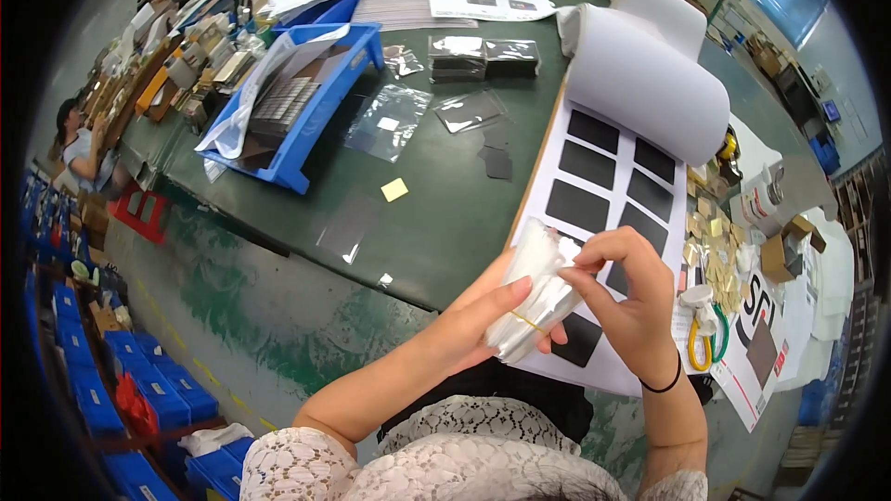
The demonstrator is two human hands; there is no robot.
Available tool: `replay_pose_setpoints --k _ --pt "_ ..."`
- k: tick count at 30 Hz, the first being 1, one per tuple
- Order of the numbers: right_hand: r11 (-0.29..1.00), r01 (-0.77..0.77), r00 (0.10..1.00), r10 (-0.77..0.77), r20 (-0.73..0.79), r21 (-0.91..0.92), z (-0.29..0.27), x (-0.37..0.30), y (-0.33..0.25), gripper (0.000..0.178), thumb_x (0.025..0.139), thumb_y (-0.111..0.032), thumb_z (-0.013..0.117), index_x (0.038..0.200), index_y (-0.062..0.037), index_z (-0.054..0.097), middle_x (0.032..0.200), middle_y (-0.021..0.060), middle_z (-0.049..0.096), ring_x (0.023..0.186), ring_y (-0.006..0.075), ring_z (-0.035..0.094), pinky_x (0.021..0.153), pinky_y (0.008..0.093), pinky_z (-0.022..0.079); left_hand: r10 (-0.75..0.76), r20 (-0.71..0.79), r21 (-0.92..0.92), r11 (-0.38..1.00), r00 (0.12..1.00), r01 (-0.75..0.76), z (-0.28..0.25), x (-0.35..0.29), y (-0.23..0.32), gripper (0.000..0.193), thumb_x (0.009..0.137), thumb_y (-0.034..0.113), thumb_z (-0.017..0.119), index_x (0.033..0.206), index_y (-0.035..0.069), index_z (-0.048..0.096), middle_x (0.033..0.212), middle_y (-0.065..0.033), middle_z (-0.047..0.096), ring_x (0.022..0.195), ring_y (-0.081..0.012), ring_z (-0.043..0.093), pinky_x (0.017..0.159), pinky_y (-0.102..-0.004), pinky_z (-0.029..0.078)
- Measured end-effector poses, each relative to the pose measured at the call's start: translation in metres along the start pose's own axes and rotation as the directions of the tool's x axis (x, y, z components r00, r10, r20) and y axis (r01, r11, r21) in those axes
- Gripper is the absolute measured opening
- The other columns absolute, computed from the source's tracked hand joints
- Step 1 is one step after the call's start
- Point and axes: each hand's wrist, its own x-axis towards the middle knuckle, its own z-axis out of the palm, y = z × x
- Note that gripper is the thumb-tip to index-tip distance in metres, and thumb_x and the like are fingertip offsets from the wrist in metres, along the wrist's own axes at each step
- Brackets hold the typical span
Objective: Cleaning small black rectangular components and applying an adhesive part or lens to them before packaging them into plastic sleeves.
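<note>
A thick bundle of clear plastic bags [534,264] is gripped in my left hand [473,320], thumb on top and fingers around the underside. A thin yellow rubber band [529,322] crosses the bundle near its lower end. My right hand [633,283] pinches at the bundle's right upper edge with thumb and forefinger; whether a single bag is between them is too small to tell. Under and beyond both hands lies a white sheet with rows of black rectangles [577,208], its far end curling into a large roll [645,88].
On the green table [422,223] lie a yellow square [394,189], clear bags [388,121], dark cards [497,162] and stacked packs [483,57]. A blue tray [325,97] stands left. Scissors [701,339], small tan pieces [716,250] and a white canister [763,199] are right.
</note>
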Motion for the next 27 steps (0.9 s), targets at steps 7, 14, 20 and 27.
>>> replay_pose_setpoints --k 7,14,20,27 --pt "0.993 -0.105 0.99 0.099 0.103 0.058 -0.003 0.004 -0.001 0.023 0.081 0.001 0.076 0.1 -0.0004 0.064 0.092 0.0083 0.06 0.078 0.0171 0.061 0.072 0.0281 0.051 0.113 -0.046 0.332 0.939 0.993 -0.092 -0.002 -0.002 -0.001 0.075 0.1 0.027 0.059 0.158 0.006 0.016 0.14 -0.0149 0.045 0.098 -0.0231 0.065 0.076 -0.0347 0.057" --pt "0.974 -0.223 0.965 0.214 0.152 0.041 -0.01 -0.012 -0.007 0.027 0.082 0.001 0.076 0.106 -0.0002 0.063 0.093 0.0077 0.061 0.079 0.0158 0.062 0.073 0.0288 0.052 0.276 -0.193 0.426 0.888 0.942 -0.173 -0.001 0.001 -0.002 0.077 0.099 0.019 0.061 0.158 0.005 0.015 0.146 -0.0165 0.04 0.112 -0.0224 0.06 0.083 -0.0345 0.058" --pt "0.941 -0.309 0.948 0.293 0.121 0.141 -0.001 -0.019 0.004 0.03 0.081 -0.001 0.079 0.106 -0.0004 0.063 0.094 0.0067 0.06 0.079 0.0144 0.061 0.075 0.0273 0.051 0.355 -0.107 0.546 0.802 0.929 -0.243 0.004 -0.001 0.0 0.076 0.099 0.017 0.06 0.158 0.002 0.014 0.146 -0.0174 0.041 0.11 -0.0218 0.061 0.082 -0.0322 0.058" --pt "0.965 -0.257 0.957 0.248 0.15 0.046 -0.004 -0.011 0.006 0.027 0.077 0.002 0.078 0.097 -0.0019 0.06 0.095 0.0046 0.059 0.083 0.0128 0.054 0.075 0.0266 0.046 0.274 -0.101 0.477 0.857 0.956 -0.196 0.0 -0.003 -0.003 0.077 0.099 0.02 0.061 0.158 0.002 0.014 0.145 -0.0174 0.043 0.11 -0.0212 0.061 0.082 -0.0324 0.058"
